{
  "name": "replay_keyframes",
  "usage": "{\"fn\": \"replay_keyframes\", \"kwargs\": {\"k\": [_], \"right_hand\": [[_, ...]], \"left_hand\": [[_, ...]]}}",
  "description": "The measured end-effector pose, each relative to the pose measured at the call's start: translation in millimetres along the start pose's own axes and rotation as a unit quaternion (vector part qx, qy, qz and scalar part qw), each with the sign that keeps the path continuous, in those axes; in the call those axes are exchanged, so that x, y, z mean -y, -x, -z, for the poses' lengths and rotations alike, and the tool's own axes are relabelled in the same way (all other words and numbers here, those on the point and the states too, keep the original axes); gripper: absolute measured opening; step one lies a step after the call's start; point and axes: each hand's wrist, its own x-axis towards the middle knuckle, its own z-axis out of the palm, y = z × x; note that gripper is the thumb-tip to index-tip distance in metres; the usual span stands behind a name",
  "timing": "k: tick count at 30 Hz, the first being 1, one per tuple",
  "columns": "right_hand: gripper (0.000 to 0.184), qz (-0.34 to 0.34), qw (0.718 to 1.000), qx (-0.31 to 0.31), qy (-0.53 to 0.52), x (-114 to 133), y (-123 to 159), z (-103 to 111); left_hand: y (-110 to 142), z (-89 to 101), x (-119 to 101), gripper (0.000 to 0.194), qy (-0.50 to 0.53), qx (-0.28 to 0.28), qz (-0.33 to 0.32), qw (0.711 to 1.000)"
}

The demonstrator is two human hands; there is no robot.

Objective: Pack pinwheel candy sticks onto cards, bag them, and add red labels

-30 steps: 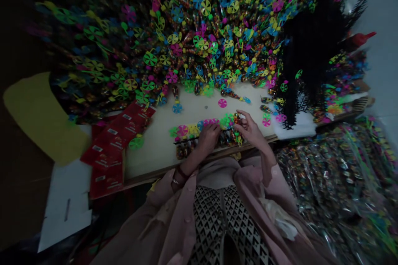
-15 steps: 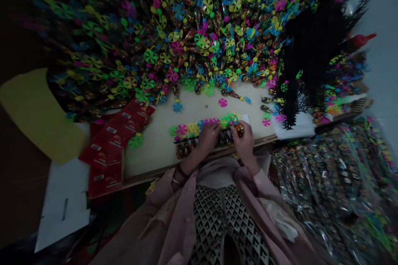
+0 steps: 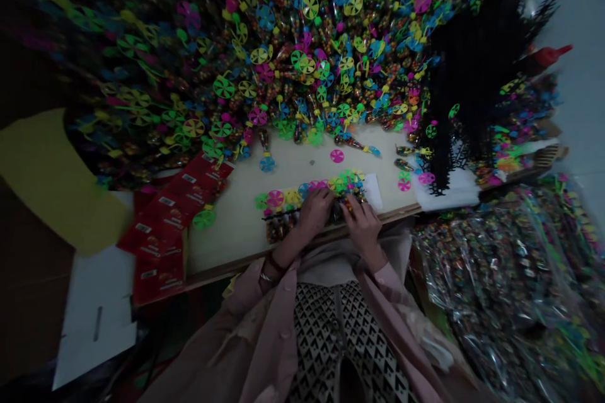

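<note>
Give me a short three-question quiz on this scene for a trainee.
1. True or false: the left hand has a dark bracelet at its wrist.
2. What colour are the packets at the left end of the table? A) red, B) blue, C) white.
3. Which hand is nearer the paper slip?

Key: 1. True. 2. A. 3. The right hand.
</note>
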Motion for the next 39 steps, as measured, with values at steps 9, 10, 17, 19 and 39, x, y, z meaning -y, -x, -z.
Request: {"fn": "replay_keyframes", "kwargs": {"k": [9, 10, 17, 19, 39], "right_hand": [[0.045, -0.026, 0.971, 0.180, 0.154, 26, -2, 17], [0.047, -0.023, 0.969, 0.196, 0.148, 26, -3, 20], [0.036, 0.020, 0.993, 0.118, 0.001, -23, -81, 26], [0.034, 0.027, 0.996, 0.087, 0.012, -36, -126, 9], [0.029, 0.117, 0.990, 0.025, -0.070, 13, 11, -6]], "left_hand": [[-3, 4.8, -5, 0.023, -0.013, 0.016, 0.013, 1.000], [-2, 5.8, -5, 0.023, -0.013, 0.018, 0.014, 1.000], [-21, 40.1, 6, 0.024, 0.018, 0.031, 0.005, 0.999], [-37, 58.0, 10, 0.027, -0.010, 0.016, 0.026, 0.999], [7, 32.0, 13, 0.020, 0.011, 0.071, 0.021, 0.997]]}}
